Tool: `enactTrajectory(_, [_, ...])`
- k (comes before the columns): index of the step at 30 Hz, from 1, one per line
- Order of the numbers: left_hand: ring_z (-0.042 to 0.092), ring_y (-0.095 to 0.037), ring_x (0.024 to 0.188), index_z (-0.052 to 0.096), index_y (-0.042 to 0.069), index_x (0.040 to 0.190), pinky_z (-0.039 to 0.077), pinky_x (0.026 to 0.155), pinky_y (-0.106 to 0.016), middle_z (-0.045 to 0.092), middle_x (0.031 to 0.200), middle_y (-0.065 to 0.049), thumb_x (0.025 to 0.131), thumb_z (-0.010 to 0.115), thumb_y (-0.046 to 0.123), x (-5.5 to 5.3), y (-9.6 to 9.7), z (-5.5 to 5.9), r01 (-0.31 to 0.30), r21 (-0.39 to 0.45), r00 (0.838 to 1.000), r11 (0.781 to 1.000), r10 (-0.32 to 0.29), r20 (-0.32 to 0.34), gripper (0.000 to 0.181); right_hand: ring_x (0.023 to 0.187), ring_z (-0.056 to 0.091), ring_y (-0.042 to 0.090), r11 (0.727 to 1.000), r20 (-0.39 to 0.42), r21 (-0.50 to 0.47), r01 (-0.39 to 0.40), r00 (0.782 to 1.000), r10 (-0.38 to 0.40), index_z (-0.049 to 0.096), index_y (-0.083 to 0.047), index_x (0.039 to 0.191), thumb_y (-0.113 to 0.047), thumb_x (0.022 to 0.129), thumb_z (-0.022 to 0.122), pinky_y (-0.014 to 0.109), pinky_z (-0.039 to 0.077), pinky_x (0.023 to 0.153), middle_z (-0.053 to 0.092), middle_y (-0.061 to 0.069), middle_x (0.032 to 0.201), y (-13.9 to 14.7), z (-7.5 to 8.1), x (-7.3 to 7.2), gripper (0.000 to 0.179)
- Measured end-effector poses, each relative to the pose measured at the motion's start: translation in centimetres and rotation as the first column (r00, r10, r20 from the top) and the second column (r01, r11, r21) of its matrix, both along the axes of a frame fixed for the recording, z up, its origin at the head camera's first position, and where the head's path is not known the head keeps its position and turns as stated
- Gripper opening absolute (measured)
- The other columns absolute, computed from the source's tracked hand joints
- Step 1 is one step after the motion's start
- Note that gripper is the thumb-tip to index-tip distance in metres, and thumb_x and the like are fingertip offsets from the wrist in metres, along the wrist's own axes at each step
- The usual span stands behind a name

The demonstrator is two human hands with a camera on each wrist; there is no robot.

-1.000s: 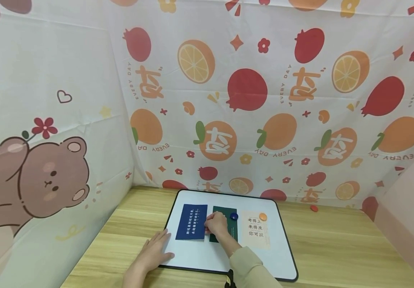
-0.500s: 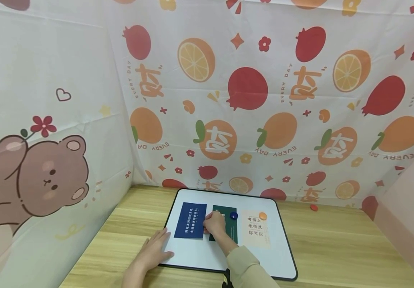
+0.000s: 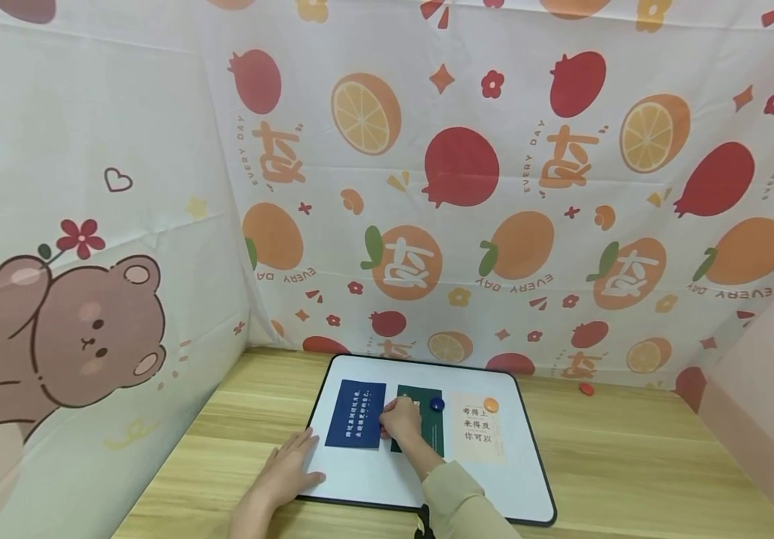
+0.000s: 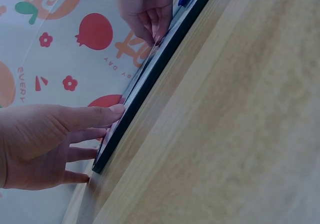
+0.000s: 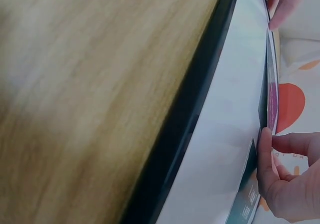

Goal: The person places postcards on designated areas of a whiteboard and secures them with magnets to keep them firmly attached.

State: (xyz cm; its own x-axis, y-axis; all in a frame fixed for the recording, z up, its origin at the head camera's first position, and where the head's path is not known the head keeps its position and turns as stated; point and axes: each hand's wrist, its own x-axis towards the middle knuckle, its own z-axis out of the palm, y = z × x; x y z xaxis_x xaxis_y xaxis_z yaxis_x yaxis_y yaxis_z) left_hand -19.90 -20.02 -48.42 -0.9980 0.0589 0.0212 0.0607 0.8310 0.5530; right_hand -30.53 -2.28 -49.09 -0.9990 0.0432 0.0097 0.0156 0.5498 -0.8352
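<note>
A black-edged whiteboard (image 3: 373, 483) lies on the table. On its left part is a dark blue card (image 3: 346, 415) with white writing, its right edge pinched between the thumb and finger of my right hand (image 3: 403, 421). That hand partly covers a green card (image 3: 433, 434), which has a round blue magnet (image 3: 437, 404) near its upper right. To the right, a cream card (image 3: 474, 449) bears an orange magnet (image 3: 491, 405). My left hand (image 3: 286, 468) rests at the board's left edge, fingers extended; the left wrist view shows its thumb (image 4: 102, 116) on top of the frame.
A red magnet (image 3: 586, 389) lies on the wooden table (image 3: 636, 464) beyond the board's right side. Behind the table hangs a fruit-printed cloth (image 3: 333, 299), and a bear-printed cloth (image 3: 185, 224) encloses the left. A dark strap (image 3: 424, 522) shows near the board's front edge.
My right hand and the blue card have shifted slightly left over the board. The left hand stays at the board's edge.
</note>
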Motion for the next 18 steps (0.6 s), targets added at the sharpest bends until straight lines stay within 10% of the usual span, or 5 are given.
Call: enactTrajectory(18, [0.026, -0.049, 0.125, 0.049, -0.01, 0.123, 0.015, 0.098, -0.066, 0.035, 0.136, -0.03, 0.075, 0.074, 0.017, -0.2, 0.1, 0.0, -0.007, -0.009, 1.0, 1.0, 0.007, 0.014, 0.061, 0.051, 0.059, 0.016, 0.996, -0.001, -0.081, -0.025, 1.0, 0.025, 0.062, 0.001, 0.077, 0.001, 0.08, 0.063, 0.023, 0.051, 0.046, 0.056, 0.005, 0.061, 2.5, 1.8, -1.2, 0.004])
